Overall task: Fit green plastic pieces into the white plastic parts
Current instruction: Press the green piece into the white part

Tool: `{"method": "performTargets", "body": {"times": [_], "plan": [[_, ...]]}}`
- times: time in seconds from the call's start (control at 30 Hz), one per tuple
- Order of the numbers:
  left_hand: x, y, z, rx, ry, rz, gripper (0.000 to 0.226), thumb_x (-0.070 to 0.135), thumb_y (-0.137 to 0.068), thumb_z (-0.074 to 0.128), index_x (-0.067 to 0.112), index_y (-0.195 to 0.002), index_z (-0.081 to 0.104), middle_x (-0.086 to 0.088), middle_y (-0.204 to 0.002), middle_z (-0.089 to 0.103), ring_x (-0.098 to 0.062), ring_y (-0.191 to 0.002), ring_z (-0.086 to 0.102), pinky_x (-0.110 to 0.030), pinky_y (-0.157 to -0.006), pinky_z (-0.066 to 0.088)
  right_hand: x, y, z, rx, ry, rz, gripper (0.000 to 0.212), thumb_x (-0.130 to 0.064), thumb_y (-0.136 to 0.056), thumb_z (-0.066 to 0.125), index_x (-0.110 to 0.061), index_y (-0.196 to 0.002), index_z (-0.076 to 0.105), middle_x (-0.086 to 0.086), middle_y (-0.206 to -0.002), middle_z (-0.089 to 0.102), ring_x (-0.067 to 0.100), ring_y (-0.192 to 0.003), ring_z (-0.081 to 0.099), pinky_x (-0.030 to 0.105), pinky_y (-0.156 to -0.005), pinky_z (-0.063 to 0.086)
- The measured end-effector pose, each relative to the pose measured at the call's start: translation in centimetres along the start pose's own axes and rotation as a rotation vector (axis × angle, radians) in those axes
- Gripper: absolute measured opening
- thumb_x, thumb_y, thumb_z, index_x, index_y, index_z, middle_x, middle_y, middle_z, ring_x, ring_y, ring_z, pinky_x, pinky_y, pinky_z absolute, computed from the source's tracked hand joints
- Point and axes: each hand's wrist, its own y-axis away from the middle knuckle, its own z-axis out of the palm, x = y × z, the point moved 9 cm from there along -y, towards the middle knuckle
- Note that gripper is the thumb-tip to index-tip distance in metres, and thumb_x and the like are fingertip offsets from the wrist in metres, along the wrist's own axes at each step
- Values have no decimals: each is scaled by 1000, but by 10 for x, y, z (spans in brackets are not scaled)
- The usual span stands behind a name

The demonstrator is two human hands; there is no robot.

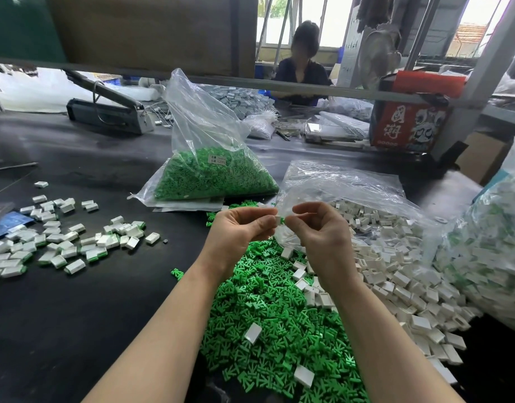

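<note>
Black worktable carries, nearest the worker, a loose heap of green pieces; right of that heap spills a pile of white parts from an open bag, left of it lie finished assemblies, behind it a sealed bag of green stock, apparently kept within reach. Above the heap, left hand pinches a white part at fingertips. Right hand pinches a green piece against its open end, likely mid-insertion.
</note>
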Motion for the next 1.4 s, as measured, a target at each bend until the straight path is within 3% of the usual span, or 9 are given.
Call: {"method": "performTargets", "body": {"times": [0.23, 0.33, 0.43, 0.6, 0.73, 0.83, 1.07, 1.23, 1.4], "plan": [[3, 1, 1, 2, 7, 25, 25, 14, -72, 74, 6, -95, 76, -12, -88, 77, -16, -77, 72, -20, -69, 56, 4, 1, 4, -65, 9, 34, 6, -19, -88, 71, -15, -90, 68, 1, -79, 71, 2, -64, 63, 16, -59, 48], [5, 0, 1, 0, -23, 37, 21, 9, -77, 73, 4, -97, 74, -9, -85, 77, -13, -75, 71, -17, -67, 54, 17, 4, 15, -193, 95, 129, 27, -31, -98, 55, -13, -81, 65, 2, -69, 68, 4, -52, 51, 24, -51, 41], [5, -1, 3, -25, -127, 38, 15, 6, -85, 70, 3, -100, 72, -4, -82, 76, -10, -75, 70, -18, -68, 54, 11, 5, 23, -249, 228, 47, 36, -27, -104, 45, -11, -73, 56, 4, -65, 57, 9, -53, 43, 31, -52, 36], [-7, 3, 15, -185, -352, -93, 25, 26, -100, 53, 6, -91, 66, -2, -70, 65, -10, -62, 56, -20, -59, 46, 4, 5, 23, -275, 237, -2, 34, -23, -104, 44, -12, -73, 50, 2, -64, 47, 6, -51, 37, 23, -49, 31], [-9, 10, 27, -285, -357, -105, 30, 21, -106, 37, 10, -82, 53, -2, -68, 53, -9, -58, 46, -19, -54, 36, 8, 8, 25, -340, 192, 62, 31, -20, -104, 43, -10, -75, 49, 5, -68, 45, 12, -59, 39, 31, -57, 33], [-7, 11, 30, -293, -348, -88, 29, 17, -104, 38, 14, -77, 48, 0, -67, 45, -6, -56, 41, -13, -53, 35, 8, 9, 27, -365, 191, 77, 32, -17, -104, 42, -9, -74, 49, 4, -67, 46, 13, -61, 40, 32, -60, 34], [-8, 12, 33, -367, -334, -95, 34, 14, -104, 38, 19, -71, 43, 9, -59, 36, -3, -51, 31, -12, -49, 30, 15, 11, 29, -463, 82, 170, 33, -13, -103, 44, -11, -71, 48, -7, -56, 42, 7, -51, 35, 18, -51, 31], [-7, 16, 37, -398, -288, -122, 47, 14, -106, 36, 26, -67, 59, 13, -58, 38, 1, -50, 34, -10, -50, 33, 13, 13, 30, -469, 74, 174, 32, -13, -103, 45, -10, -71, 50, 0, -60, 41, 5, -50, 35, 15, -49, 30], [-7, 19, 39, -433, -341, -141, 34, 12, -107, 34, 17, -75, 43, 9, -61, 35, 0, -49, 33, -10, -50, 33, 13, 15, 30, -499, 128, 172, 34, -16, -103, 46, -13, -70, 50, -1, -60, 40, 5, -51, 34, 16, -49, 29]]}}
